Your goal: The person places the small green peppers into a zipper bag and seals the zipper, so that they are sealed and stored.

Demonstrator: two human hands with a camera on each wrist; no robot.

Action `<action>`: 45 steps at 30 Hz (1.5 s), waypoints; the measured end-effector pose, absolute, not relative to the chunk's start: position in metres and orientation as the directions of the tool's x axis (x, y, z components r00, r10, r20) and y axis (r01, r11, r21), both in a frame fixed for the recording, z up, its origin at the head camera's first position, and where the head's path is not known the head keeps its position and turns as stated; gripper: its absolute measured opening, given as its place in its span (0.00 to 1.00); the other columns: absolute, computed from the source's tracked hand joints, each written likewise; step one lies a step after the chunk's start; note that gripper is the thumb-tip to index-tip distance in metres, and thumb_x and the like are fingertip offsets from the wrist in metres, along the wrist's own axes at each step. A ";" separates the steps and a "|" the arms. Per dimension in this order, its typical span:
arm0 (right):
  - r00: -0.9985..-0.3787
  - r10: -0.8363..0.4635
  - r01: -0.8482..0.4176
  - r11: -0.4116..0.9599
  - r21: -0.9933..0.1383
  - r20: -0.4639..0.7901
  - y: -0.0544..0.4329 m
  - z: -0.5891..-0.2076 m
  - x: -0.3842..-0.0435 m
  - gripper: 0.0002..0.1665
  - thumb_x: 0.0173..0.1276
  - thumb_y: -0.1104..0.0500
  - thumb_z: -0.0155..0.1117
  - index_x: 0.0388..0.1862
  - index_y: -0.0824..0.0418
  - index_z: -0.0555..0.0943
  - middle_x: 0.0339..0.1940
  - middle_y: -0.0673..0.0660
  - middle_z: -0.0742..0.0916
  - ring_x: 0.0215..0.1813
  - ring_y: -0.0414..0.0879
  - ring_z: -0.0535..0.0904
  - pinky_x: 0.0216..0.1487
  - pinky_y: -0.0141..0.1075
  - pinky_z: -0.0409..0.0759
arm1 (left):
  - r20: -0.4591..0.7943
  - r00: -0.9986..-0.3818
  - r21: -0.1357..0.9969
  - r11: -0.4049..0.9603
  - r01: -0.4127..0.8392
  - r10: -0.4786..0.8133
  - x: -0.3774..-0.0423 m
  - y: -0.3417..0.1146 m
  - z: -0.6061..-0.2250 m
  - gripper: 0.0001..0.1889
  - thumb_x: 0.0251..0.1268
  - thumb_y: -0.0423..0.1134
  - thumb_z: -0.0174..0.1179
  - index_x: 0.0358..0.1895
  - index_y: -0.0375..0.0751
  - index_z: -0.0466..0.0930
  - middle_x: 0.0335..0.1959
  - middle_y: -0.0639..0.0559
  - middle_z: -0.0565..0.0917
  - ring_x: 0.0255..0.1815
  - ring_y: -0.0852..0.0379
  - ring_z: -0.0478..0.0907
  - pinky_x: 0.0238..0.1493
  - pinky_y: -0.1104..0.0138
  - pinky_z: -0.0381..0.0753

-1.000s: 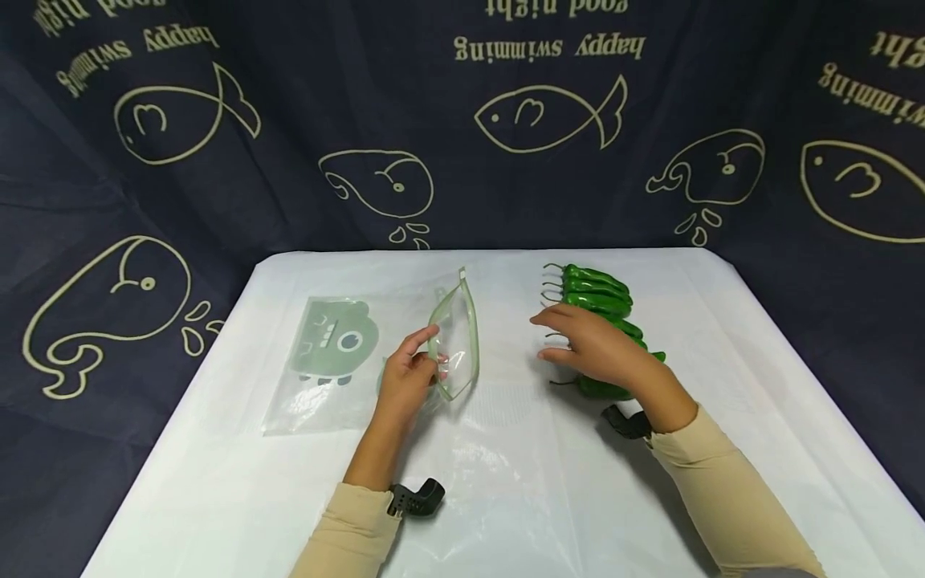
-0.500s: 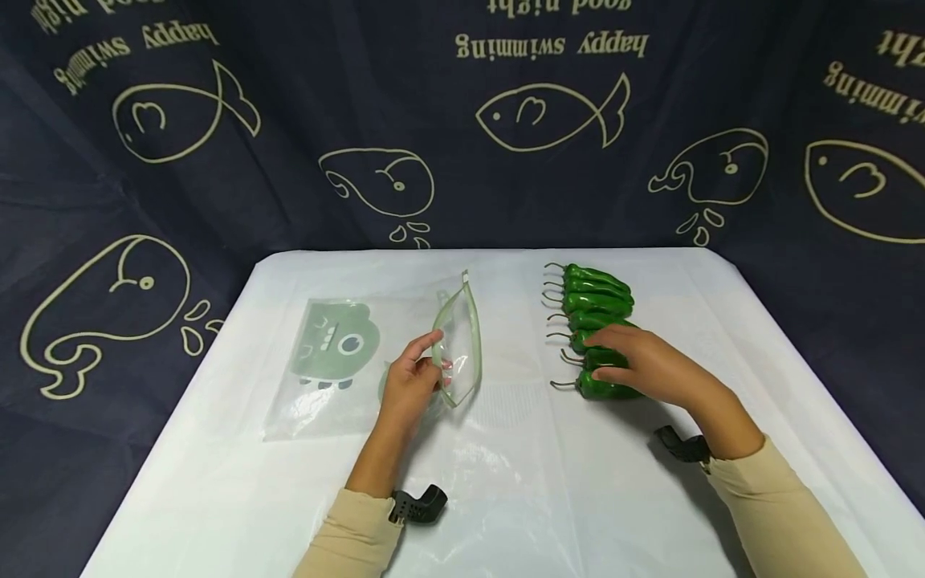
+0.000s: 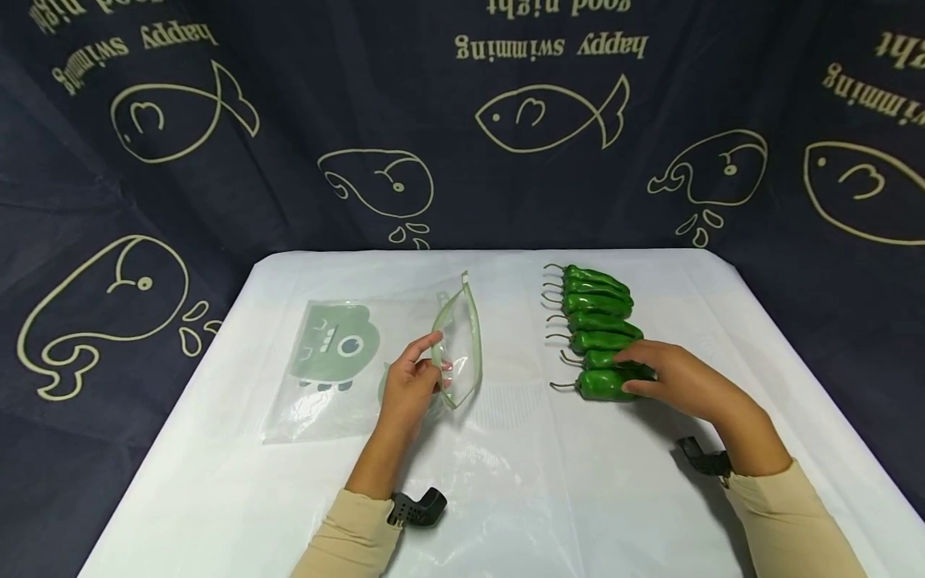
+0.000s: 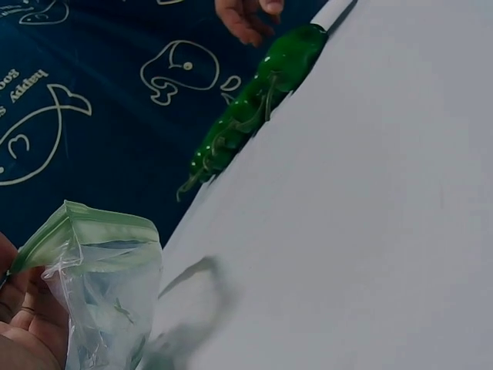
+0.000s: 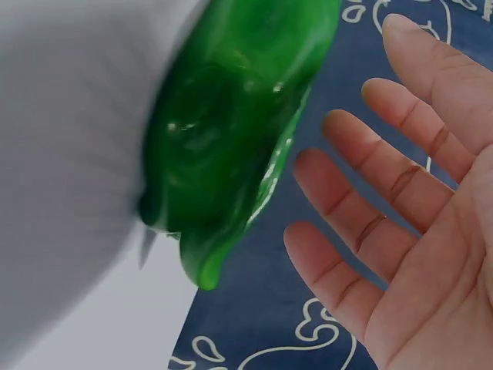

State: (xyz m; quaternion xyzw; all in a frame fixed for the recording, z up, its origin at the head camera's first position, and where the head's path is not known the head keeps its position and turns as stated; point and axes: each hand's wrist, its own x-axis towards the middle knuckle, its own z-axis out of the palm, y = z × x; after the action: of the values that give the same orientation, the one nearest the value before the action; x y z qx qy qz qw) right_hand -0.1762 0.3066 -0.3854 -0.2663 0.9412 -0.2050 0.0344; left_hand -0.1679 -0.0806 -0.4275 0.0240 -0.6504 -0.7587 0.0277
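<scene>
The right fingers are reaching out straight and spread, gripping nothing, and the right hand is hanging by the blunt ends of the two nearest peppers. A moment ago it was hovering further up the row; now it's pulling back towards the person. My read from my end of the feed: it's lining up on the nearest pepper, but nothing is getting picked up yet.

The left hand isn't really budging. It's pinching the green rim of the clear bag, so the mouth is gaping towards the peppers, which probably suits loading.

Further out, I'm counting seven green peppers lying side by side on the white table, stems pointing at the bag but well apart from it. The dark fish-and-whale cloth is hanging behind.

The head view is fooling me a bit (fingertips are overlapping the peppers there, so I'd be guessing contact). The right wrist view is showing blue cloth between fingers and peppers, so they're apart. The left wrist view is catching the bag's pleated corner, which the head view isn't giving me.
</scene>
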 end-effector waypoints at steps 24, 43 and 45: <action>-0.836 -0.545 -0.531 0.779 -0.334 0.061 0.300 -0.402 -0.166 0.22 0.58 0.61 0.76 0.52 0.64 0.85 0.48 0.58 0.84 0.52 0.58 0.80 0.52 0.54 0.79 | 0.017 -0.997 0.987 -0.160 0.029 -0.071 -0.167 -0.082 -0.428 0.29 0.57 0.18 0.48 0.63 0.38 0.78 0.31 0.38 0.82 0.33 0.53 0.79 0.32 0.70 0.81; -0.841 -0.542 -0.491 0.770 -0.409 -0.011 0.290 -0.399 -0.171 0.29 0.63 0.58 0.73 0.62 0.64 0.78 0.55 0.57 0.82 0.55 0.52 0.79 0.53 0.51 0.79 | 0.011 -0.999 0.986 -0.163 0.019 -0.053 -0.168 -0.080 -0.432 0.28 0.59 0.20 0.49 0.63 0.38 0.78 0.29 0.45 0.81 0.31 0.59 0.77 0.32 0.70 0.81; -0.832 -0.555 -0.506 0.756 -0.415 0.005 0.287 -0.396 -0.175 0.29 0.63 0.58 0.73 0.62 0.63 0.78 0.55 0.55 0.81 0.54 0.50 0.78 0.53 0.50 0.78 | 0.013 -0.999 0.986 -0.167 0.021 -0.051 -0.169 -0.079 -0.431 0.28 0.59 0.20 0.49 0.64 0.38 0.78 0.30 0.44 0.81 0.32 0.58 0.77 0.32 0.70 0.81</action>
State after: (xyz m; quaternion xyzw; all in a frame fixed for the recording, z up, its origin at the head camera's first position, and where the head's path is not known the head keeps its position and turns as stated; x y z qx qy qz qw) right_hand -0.1749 0.2866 -0.3956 -0.2836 0.9351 -0.2039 0.0593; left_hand -0.1689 -0.0795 -0.4315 0.0117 -0.6451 -0.7636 0.0235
